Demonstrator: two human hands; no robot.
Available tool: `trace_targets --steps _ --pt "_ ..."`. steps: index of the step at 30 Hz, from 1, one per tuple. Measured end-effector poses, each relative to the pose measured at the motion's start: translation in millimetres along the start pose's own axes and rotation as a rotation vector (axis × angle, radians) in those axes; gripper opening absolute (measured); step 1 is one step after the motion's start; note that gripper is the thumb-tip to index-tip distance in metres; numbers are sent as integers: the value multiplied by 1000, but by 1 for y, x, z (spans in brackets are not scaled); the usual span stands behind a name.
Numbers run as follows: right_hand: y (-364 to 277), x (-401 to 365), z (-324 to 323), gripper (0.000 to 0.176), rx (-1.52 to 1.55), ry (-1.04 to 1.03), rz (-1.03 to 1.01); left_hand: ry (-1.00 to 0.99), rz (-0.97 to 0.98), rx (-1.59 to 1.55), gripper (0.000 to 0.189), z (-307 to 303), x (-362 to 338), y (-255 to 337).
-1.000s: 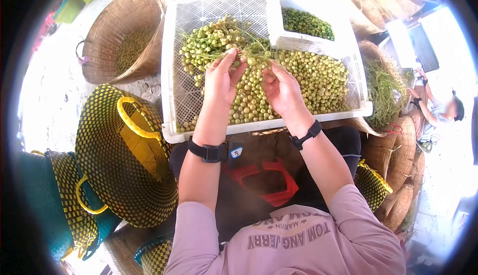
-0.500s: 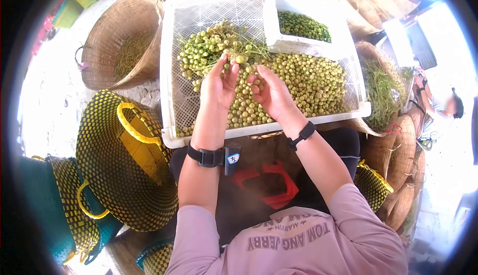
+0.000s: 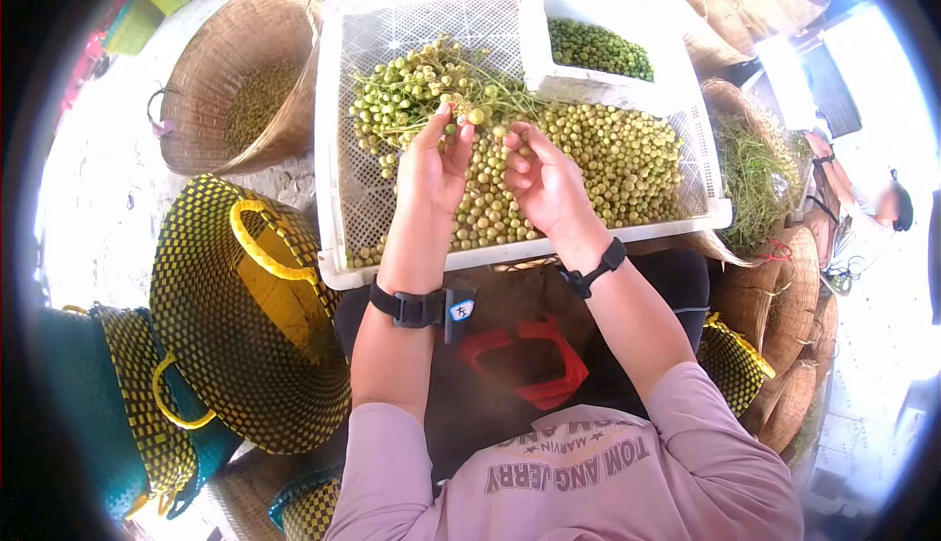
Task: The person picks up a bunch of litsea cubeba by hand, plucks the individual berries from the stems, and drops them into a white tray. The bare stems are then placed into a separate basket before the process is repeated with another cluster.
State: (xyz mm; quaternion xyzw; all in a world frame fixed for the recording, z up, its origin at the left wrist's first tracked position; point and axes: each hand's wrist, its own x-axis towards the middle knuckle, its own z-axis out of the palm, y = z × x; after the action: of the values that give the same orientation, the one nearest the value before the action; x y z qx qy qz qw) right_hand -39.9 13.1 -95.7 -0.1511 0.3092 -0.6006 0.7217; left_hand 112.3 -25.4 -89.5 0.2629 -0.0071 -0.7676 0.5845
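A white perforated plastic tray (image 3: 720,210) holds a spread of loose round green-yellow berries (image 3: 618,159). At its left lies a heap of berry clusters on thin green stems (image 3: 402,100). My left hand (image 3: 433,164) is closed, palm up, on a berry sprig (image 3: 472,116) at the edge of that heap; its fingertips partly hide the stems. Just to the right, my right hand (image 3: 549,183) hovers over the loose berries, fingers loosely curled and apart, with nothing visible in them.
A white box (image 3: 588,85) of smaller, darker green berries stands in the tray's far right corner. Wicker basket (image 3: 186,100) and woven yellow-black basket (image 3: 186,276) flank the left. Stems fill another basket (image 3: 750,183) at right. A person (image 3: 872,203) is farther right.
My right hand has shifted slightly right, away from my left hand. My left hand stays almost in place at the sprig.
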Motion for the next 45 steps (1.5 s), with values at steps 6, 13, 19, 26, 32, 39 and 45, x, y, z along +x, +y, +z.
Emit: trace_targets --steps 6,13,19,26,32,39,45 --pt "5 -12 11 20 -161 27 110 17 7 -6 17 -1 1 -4" --pt "7 -10 17 21 -396 -16 -72 14 -51 60 17 0 0 -6" --pt "6 -12 12 14 -224 -27 47 42 42 46 19 0 1 -4" --pt "6 -2 9 18 143 -49 132 -43 48 202 17 4 -5 -10" --pt "1 -7 9 15 114 -24 102 -15 69 232 17 7 -7 -11" --pt "-10 -8 -2 20 -109 31 70 20 25 78 17 -2 2 -4" --pt "-6 -2 12 18 -191 -3 31 -16 -119 90 17 -6 4 -8"
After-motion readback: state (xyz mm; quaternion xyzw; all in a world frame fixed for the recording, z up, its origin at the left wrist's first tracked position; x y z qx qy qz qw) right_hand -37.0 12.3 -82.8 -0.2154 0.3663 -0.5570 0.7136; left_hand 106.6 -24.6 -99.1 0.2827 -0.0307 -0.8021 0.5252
